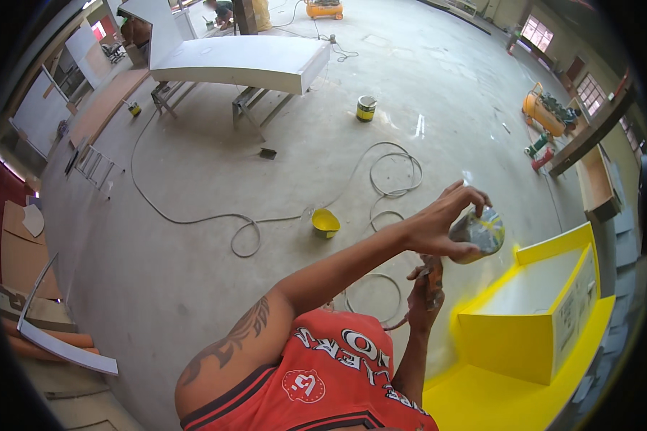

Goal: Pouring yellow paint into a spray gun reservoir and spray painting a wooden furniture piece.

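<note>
My left hand (442,226) reaches across and grips the top of a round grey metal cup (482,231) smeared with yellow paint. Just below it, my right hand (425,286) is closed around a paint-stained tool handle (430,271) under the cup; most of the tool is hidden by my fingers. Both hands hover over the left edge of a bright yellow painted box-shaped piece (503,337) with a white inner face.
A hose (392,190) loops over the concrete floor near a small yellow bowl (325,223). A paint can (366,108) stands farther off, and a white panel (244,61) rests on trestles. An orange compressor (543,111) sits at the right, boards (57,345) at the left.
</note>
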`<action>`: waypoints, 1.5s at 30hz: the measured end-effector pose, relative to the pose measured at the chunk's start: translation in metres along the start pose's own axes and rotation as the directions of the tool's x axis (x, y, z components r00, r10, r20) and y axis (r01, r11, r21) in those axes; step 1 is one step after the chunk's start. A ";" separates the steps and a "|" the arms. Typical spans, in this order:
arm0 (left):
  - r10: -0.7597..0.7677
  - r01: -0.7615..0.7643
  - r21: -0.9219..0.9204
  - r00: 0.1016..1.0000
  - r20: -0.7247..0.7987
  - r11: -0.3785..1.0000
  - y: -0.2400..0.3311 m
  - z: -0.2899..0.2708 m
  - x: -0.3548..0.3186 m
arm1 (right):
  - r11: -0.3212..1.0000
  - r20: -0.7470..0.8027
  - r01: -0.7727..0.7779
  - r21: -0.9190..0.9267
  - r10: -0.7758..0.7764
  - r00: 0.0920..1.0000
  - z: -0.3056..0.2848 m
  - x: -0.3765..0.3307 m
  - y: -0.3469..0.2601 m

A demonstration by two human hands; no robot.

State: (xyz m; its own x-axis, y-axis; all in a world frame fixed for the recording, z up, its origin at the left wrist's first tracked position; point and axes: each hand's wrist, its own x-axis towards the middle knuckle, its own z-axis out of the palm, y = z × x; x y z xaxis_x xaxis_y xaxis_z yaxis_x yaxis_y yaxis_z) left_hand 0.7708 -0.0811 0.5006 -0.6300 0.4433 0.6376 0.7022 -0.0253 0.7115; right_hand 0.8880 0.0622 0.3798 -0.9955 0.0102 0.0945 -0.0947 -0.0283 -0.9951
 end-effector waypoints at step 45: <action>-0.315 0.294 0.290 0.039 0.948 0.911 -0.835 0.120 0.240 | 0.975 -0.944 -0.043 -0.217 -0.198 0.264 -0.314 0.648 -0.047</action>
State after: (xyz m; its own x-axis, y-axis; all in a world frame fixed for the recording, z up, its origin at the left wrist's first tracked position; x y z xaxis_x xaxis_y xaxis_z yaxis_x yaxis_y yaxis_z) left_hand 0.0730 0.1537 0.0245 0.0685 0.8750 -0.4792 0.5506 0.3674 0.7496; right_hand 0.2492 0.3840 0.4784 -0.2365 0.9520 0.1945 -0.0479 0.1885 -0.9809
